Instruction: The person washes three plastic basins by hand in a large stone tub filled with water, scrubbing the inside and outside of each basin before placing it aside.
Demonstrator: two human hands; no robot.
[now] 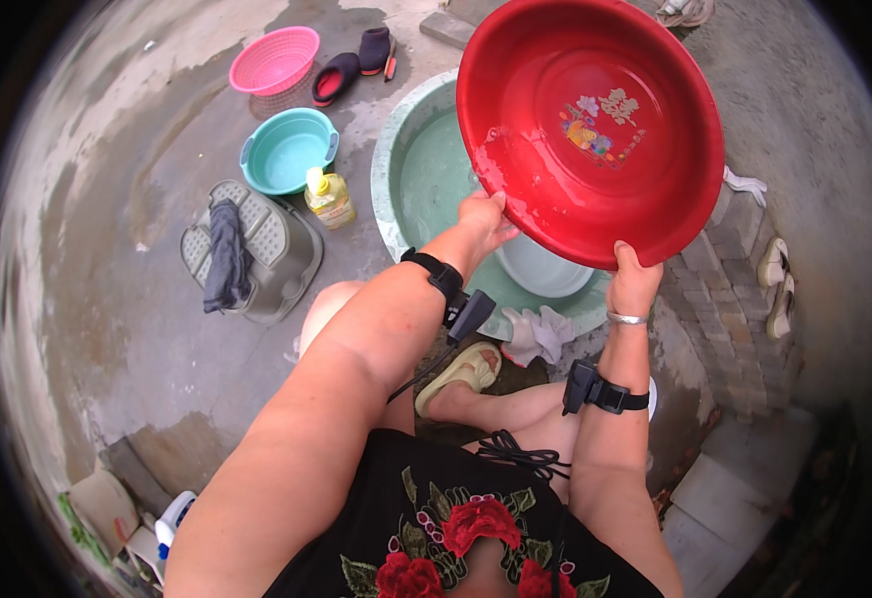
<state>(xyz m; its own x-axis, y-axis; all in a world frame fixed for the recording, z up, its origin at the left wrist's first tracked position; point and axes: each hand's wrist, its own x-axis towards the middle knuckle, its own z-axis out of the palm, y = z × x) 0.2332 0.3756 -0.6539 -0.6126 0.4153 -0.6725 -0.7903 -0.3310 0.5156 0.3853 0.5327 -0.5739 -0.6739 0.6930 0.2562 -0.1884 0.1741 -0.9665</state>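
Note:
A large red plastic basin (pixel 541 172), wet inside and printed with a coloured pattern, is tilted up between my hands. My left hand (pixel 484 220) grips its lower left rim; my right hand (pixel 632 284) holds the lower right rim, thumb over the edge. Beneath it stands a large pale green tub (pixel 428 172) with water in it, partly hidden by the red basin. A whitish bowl (pixel 544 269) sits inside the tub. White cloth or gloves (pixel 541 335) hang at the tub's near edge.
To the left are a teal basin (pixel 290 153), a yellow pump bottle (pixel 329 200), an upturned grey plastic tub or stool (pixel 275 239) with a dark cloth (pixel 225 258), a pink basket (pixel 275 61) and dark slippers (pixel 335 77). Stacked paving bricks (pixel 712 299) and pale shoes (pixel 780 306) are at right.

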